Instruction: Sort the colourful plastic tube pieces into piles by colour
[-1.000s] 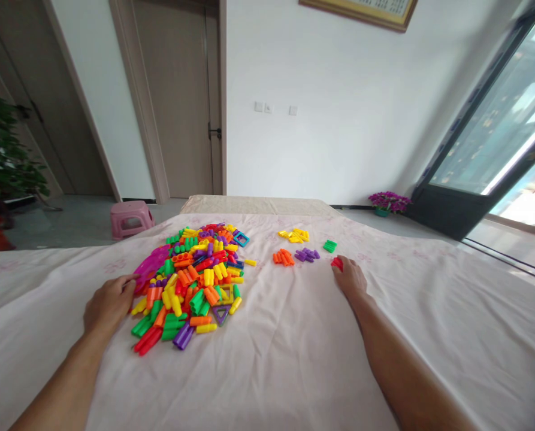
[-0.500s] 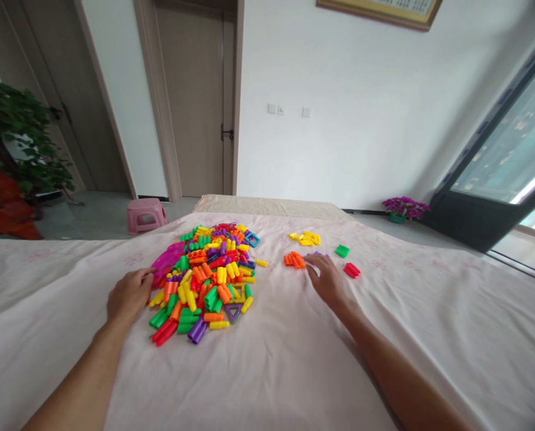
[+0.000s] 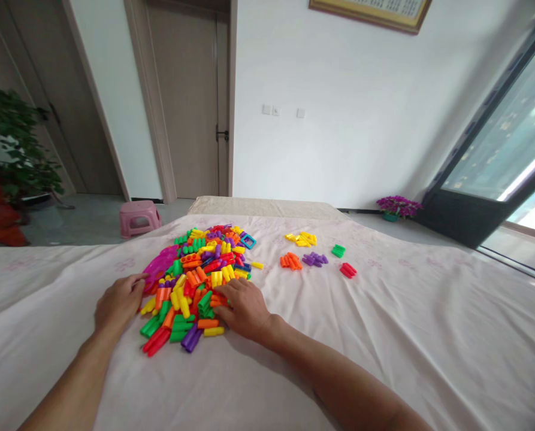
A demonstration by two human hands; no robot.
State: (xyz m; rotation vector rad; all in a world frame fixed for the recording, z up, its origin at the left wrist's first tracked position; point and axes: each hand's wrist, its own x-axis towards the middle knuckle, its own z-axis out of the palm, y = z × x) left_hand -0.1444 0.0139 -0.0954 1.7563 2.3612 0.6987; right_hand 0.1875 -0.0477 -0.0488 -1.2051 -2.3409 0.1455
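Observation:
On the left of the cloth-covered table lies a heap of plastic building blocks [image 3: 190, 293], mostly short joined tubes in several colours. My left hand [image 3: 120, 301] is at the heap's left edge, its fingers curled together against the rim of a magenta basket-like thing [image 3: 160, 263]. Blocks partly hide that thing. Over the heap's right side is my right hand [image 3: 244, 306], thumb and fingers apart around an orange block [image 3: 217, 299]. Whether the fingertips press on the block, I cannot tell. A green block [image 3: 204, 304] sits just left of the thumb.
Right of the heap lie separate groups: yellow blocks [image 3: 302, 239], orange blocks [image 3: 290, 261], purple blocks [image 3: 315, 259], green blocks [image 3: 338, 251] and red blocks [image 3: 348, 270]. The cloth [image 3: 384, 347] is wrinkled. A pink stool [image 3: 139, 216] stands beyond the table.
My right hand has moved left from the purple blocks to the heap, leaving those blocks in full view. My left hand stays by the magenta thing. The view has shifted slightly.

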